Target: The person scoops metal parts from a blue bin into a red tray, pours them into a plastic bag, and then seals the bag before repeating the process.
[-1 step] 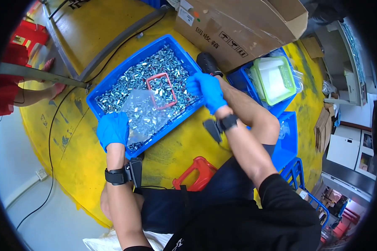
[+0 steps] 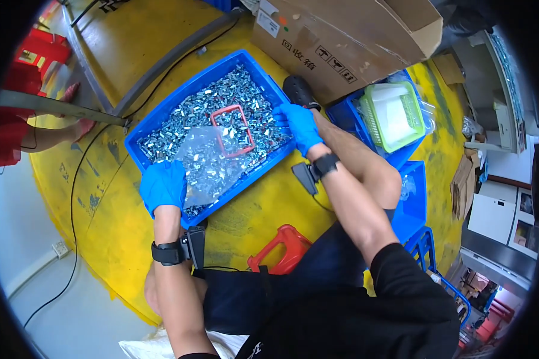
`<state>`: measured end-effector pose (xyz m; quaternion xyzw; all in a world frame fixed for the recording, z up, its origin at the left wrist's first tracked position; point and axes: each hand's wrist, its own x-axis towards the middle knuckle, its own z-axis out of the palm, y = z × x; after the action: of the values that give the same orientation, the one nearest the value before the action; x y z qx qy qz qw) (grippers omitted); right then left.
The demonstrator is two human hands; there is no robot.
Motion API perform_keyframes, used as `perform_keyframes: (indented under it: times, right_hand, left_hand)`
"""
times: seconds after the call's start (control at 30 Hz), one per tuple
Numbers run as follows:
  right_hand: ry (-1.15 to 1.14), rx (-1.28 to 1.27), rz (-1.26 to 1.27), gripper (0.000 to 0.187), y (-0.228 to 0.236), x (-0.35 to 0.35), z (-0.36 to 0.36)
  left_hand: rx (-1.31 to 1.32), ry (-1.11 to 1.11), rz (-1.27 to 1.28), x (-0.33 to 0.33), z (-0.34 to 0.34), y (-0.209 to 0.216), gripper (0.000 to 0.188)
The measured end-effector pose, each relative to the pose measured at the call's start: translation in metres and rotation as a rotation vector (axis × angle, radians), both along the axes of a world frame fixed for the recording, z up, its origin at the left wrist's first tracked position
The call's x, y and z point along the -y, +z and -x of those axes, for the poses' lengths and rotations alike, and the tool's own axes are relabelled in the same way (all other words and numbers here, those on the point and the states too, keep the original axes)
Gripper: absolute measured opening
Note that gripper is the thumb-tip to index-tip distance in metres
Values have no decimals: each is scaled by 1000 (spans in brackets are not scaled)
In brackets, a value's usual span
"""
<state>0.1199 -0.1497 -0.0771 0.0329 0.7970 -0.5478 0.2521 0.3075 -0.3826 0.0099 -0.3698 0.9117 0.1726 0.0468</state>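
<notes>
A blue plastic bin [image 2: 139, 157] full of small shiny metal cylindrical parts [image 2: 209, 99] sits on the floor before me. My left hand [image 2: 163, 186], in a blue glove, is closed at the bin's near left side on the edge of a clear plastic bag [image 2: 205, 161]. The bag spreads over the parts, partly covering a pinkish-red rectangular frame [image 2: 250, 140]. At the bin's right side my right hand [image 2: 300, 127], also blue-gloved, hovers over the parts by the rim. Its fingers are curled together, and what they may hold is too small to make out.
Behind the bin's right end stands a large cardboard box [image 2: 335, 48]. A light-green basket [image 2: 392, 116] rests in a blue crate to the right, with another blue bin [image 2: 410, 203] nearer. A red plastic stool [image 2: 281, 248] is close to my legs. Another person's leg [image 2: 54, 134] shows at left.
My right hand has shifted slightly to the right and its fingers have turned at the bin's rim. The left hand keeps its hold on the bag.
</notes>
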Motion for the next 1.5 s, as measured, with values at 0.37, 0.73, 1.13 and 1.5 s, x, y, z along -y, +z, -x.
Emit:
perform_keyframes:
  times: [0.37, 0.73, 1.13, 1.5]
  right_hand:
    - [193, 297, -138, 61, -108, 72, -32]
    - [361, -38, -364, 66, -108, 96, -45]
    - [186, 176, -143, 66, -93, 89, -21]
    - [33, 512, 406, 41, 68, 57, -8]
  left_hand:
    - [140, 90, -36, 8, -2, 0, 31]
    - [24, 133, -68, 5, -7, -7, 35]
    - [15, 146, -93, 3, -4, -1, 35]
    - [-73, 108, -97, 2, 1, -9, 38]
